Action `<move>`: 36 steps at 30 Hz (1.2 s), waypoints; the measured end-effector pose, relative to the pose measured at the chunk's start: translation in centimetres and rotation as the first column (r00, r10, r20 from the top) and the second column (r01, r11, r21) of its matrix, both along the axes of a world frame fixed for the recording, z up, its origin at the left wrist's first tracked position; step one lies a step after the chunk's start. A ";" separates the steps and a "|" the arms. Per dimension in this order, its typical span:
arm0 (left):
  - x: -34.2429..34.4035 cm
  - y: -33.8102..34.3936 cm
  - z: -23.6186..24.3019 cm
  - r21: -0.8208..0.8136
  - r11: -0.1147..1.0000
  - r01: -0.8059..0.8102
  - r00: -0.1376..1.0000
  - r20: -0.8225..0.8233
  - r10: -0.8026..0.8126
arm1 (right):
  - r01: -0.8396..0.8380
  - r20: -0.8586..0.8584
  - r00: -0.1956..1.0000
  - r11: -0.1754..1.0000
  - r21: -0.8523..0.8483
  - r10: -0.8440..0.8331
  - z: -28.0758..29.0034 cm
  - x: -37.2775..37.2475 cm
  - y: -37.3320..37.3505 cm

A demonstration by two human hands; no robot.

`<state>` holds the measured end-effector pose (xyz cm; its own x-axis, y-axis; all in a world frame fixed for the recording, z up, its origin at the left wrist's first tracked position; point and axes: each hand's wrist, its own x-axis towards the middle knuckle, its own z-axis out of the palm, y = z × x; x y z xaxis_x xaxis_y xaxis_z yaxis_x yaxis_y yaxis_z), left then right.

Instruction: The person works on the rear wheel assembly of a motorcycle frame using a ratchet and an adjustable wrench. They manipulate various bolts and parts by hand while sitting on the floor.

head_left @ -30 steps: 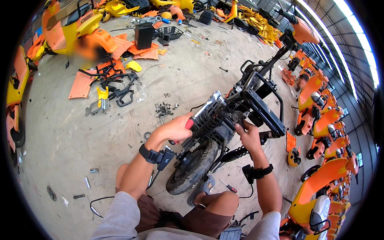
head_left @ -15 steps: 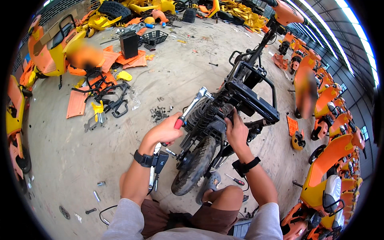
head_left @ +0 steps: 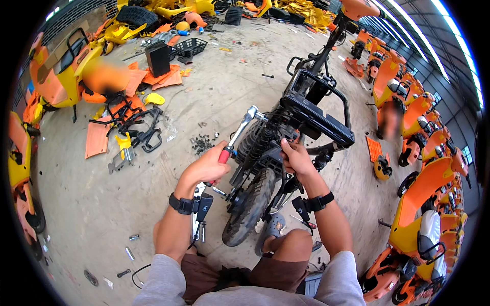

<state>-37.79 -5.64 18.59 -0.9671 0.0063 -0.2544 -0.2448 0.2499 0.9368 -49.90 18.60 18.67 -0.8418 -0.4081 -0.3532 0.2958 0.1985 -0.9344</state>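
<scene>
Left fingers stay wrapped round the red-handled ratchet — right fingers, straighter before, now curl, their hold unclear.

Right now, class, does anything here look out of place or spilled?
Yes. Small dark parts lie strewn on the floor beyond the left hand, loose rather than in a container; farther left, an orange panel lies near jumbled black frames.
</scene>
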 end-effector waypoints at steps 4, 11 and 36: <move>-0.2 0.5 0.0 0.065 0.998 -0.012 1.000 -0.014 0.013 | 0.113 0.173 0.981 0.980 -0.165 -0.084 -0.9 1.3 0.5; -0.7 -0.1 -1.5 0.197 0.980 0.003 1.000 0.022 -0.008 | 0.218 0.514 0.857 0.875 -0.433 0.041 -2.6 3.3 1.6; -0.5 1.2 -0.6 0.053 0.996 -0.077 0.996 0.050 0.075 | 0.620 0.158 0.728 0.543 -0.566 -0.667 -2.6 -0.5 -8.0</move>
<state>-38.27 -4.45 17.99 -0.9521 -0.0516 -0.3012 -0.3056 0.1777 0.9354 -50.36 10.62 16.03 -0.9691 0.1598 -0.1878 0.0657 -0.5665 -0.8214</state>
